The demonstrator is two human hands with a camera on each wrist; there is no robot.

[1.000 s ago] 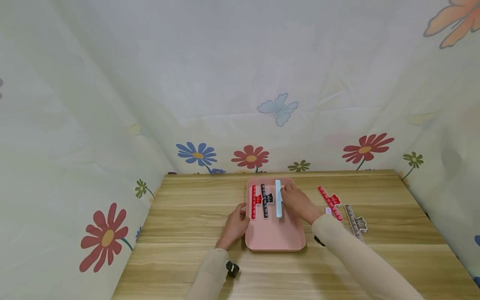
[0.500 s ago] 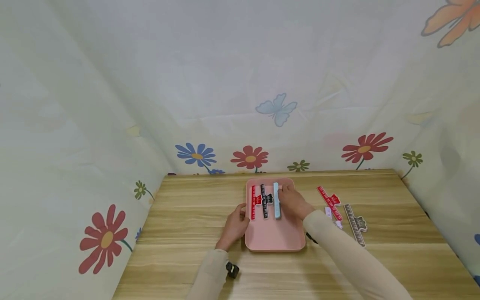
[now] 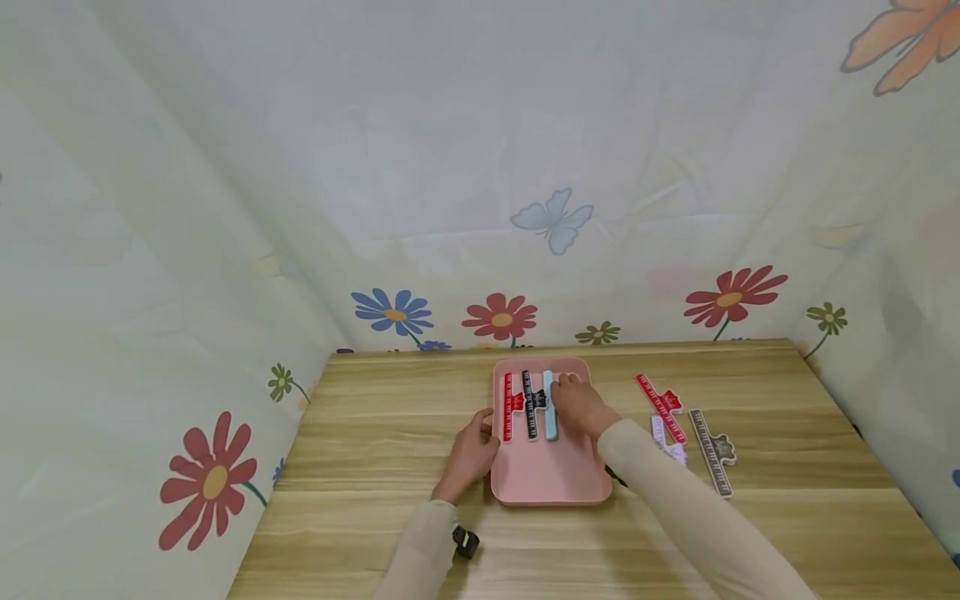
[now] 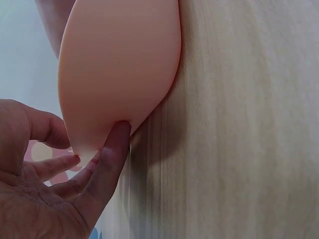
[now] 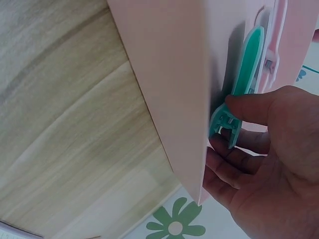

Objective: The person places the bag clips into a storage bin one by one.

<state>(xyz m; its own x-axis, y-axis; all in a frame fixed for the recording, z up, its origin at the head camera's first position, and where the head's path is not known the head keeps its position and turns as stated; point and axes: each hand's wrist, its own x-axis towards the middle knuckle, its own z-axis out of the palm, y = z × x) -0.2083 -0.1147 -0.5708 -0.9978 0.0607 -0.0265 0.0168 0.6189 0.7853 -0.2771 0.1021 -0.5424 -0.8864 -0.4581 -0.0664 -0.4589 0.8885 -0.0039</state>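
Note:
In the head view, a pink tray (image 3: 551,483) holds a red piano-key ruler clip (image 3: 507,408) and a black one (image 3: 531,408), side by side. My right hand (image 3: 583,406) pinches a light blue clip (image 3: 551,417) standing on its long edge, just right of the black one. The right wrist view shows the thumb and fingers on the handle of that clip (image 5: 249,59), its inner side teal. My left hand (image 3: 471,456) holds the tray's left edge; in the left wrist view its fingers lie against the tray's outer wall (image 4: 119,64).
On the wooden table (image 3: 375,467), right of the tray, lie another red clip (image 3: 660,407), a lilac clip (image 3: 660,433) partly under it, and a grey clip (image 3: 711,450). A flowered cloth (image 3: 420,167) hangs behind the table and along its sides.
My right hand has moved left with the light blue clip, which now sits closer to the black clip and has turned up on its edge. The left hand stays on the tray.

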